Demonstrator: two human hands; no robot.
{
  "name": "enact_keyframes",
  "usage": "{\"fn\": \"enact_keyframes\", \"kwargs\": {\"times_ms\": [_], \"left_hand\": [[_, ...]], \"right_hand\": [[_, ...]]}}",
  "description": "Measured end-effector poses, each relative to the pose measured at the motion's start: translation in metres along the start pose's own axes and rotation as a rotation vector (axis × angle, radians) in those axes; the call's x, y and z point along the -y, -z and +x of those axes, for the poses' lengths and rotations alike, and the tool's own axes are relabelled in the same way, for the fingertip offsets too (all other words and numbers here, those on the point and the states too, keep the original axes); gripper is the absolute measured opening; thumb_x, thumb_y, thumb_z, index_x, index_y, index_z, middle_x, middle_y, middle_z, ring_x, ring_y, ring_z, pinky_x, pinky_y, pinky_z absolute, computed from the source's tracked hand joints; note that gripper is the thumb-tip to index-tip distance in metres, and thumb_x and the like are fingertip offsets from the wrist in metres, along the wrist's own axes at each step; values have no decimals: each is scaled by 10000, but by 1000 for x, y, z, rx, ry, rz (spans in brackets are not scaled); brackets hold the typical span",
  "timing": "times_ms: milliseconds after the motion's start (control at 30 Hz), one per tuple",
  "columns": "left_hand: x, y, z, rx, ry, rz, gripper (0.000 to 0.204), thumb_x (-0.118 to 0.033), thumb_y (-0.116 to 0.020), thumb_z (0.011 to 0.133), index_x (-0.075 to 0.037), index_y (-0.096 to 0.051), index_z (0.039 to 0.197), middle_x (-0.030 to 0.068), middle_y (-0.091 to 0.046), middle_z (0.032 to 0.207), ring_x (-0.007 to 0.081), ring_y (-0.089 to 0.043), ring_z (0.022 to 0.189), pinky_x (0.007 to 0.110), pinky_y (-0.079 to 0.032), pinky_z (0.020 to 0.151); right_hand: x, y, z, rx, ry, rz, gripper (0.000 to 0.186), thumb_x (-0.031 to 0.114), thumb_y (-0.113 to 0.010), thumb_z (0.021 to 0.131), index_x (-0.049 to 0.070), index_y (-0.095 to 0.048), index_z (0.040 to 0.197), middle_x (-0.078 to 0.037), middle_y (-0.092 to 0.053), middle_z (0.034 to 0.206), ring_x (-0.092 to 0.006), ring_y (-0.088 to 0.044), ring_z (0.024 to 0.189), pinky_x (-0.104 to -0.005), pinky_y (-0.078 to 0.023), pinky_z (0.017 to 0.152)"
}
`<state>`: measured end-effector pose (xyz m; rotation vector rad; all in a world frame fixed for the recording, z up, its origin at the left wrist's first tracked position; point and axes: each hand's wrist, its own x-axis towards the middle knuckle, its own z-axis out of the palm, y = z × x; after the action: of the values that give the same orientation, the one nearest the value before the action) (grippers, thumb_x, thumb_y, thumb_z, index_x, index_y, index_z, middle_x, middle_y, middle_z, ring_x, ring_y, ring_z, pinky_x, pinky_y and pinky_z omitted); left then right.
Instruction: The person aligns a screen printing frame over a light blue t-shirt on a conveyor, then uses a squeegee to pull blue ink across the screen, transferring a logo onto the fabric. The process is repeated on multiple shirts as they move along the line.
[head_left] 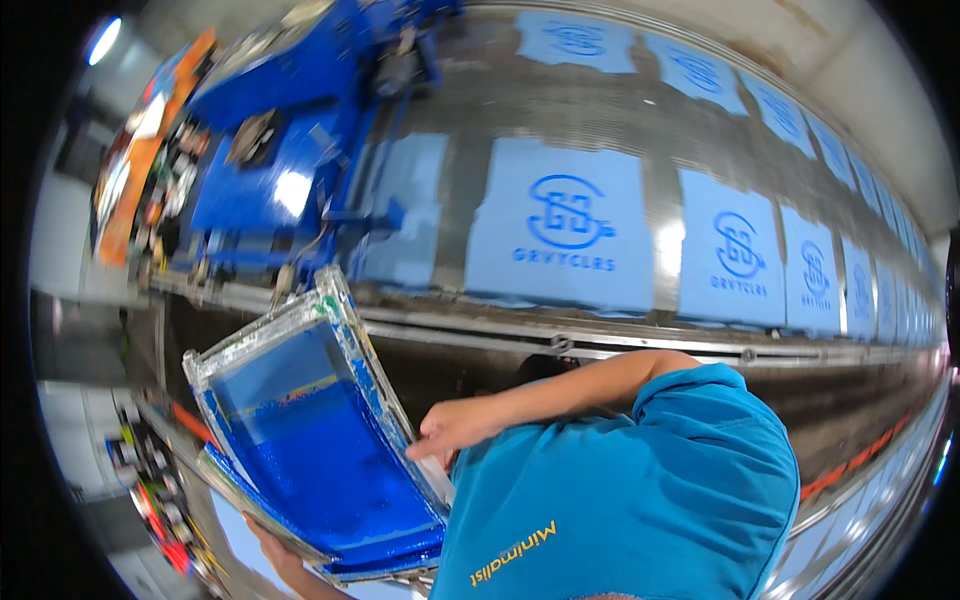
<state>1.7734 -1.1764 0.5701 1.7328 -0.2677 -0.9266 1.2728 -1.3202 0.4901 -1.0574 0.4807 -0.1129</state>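
A screen-printing frame (310, 440) is tilted in front of me, its whitish rails flecked with paint. Dark blue ink covers most of its mesh, with a paler strip at the far end. My right hand (455, 428) is closed at its right rail, next to a pale flat part I cannot make out. At the lower left, my left hand (275, 550) grips the opposite edge, its fingers partly hidden by the frame. Beyond, light blue fabric pieces (490, 240) lie on a long dark printing table (660, 200), many bearing a dark blue emblem.
A blue machine carriage (265, 170) stands at the table's left end. A metal rail (620, 347) runs along the table's near edge. An orange shelf (150, 150) with small items is at the far left, with coloured clutter (160, 500) below. My teal shirt fills the lower right.
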Motion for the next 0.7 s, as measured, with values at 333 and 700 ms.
{"fn": "enact_keyframes", "kwargs": {"times_ms": [333,700], "left_hand": [[48,109,-84,-239,24,-225,708,-632,-458,1058,-159,-431,1584,50,-561,1527,257,-568,1344,402,-492,1104],[26,101,-127,-226,45,-198,793,-700,-492,1009,-154,-442,1581,90,-578,1507,281,-586,1320,417,-520,1065]], "right_hand": [[119,219,135,-1147,634,-1466,442,345,-761,884,-12,-669,1130,-219,-660,1063,-369,-634,1082,-499,-517,898],[134,277,161,-902,27,-1596,140,119,-674,898,59,-693,1024,-129,-742,1036,-334,-707,1009,-509,-474,952]]}}
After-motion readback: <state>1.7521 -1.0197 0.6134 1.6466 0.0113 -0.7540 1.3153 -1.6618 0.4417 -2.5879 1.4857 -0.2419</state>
